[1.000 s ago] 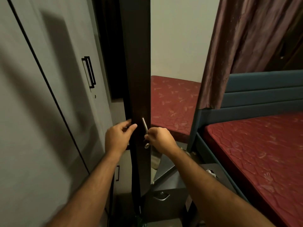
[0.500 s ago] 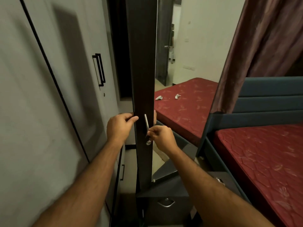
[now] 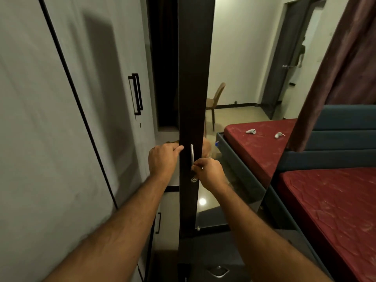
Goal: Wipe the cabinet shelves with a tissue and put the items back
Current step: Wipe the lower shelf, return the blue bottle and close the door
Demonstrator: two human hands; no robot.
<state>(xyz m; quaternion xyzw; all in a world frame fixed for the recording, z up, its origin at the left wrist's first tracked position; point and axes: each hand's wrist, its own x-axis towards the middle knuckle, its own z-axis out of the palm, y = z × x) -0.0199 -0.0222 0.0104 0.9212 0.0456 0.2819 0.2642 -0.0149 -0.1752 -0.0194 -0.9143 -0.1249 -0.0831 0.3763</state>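
Cabinet door (image 3: 191,88), dark and seen almost edge-on, stands upright in the middle of the view, and both hands are on it at about waist height. The left hand (image 3: 162,159) curls its fingers round the door's left edge, its grip closed on that edge with the thumb tip pressed against the dark face. The right hand (image 3: 209,171) pinches the lower end of the slim metal handle (image 3: 191,157), its grip closed on it between thumb and fingers; just below sits a small round keyhole (image 3: 194,180). No tissue shows in either hand.

Below the hands, at the bottom edge of the view, a dark drawer front with a curved metal pull (image 3: 218,271) is visible. To the left, pale grey wardrobe doors (image 3: 61,119) fill the side of the view, one carrying a black bar handle (image 3: 136,94). Between them and the dark door the cabinet opening is black, and its shelves cannot be made out.

To the right of the door edge a mirror panel (image 3: 234,78) reflects a bed with a red mattress (image 3: 260,139), two small white objects (image 3: 251,131) lying on it, a wooden chair (image 3: 216,102) and a grey room door (image 3: 284,64). Farther right stand the blue headboard (image 3: 345,127), the real red mattress (image 3: 335,210) and a maroon curtain (image 3: 341,68).
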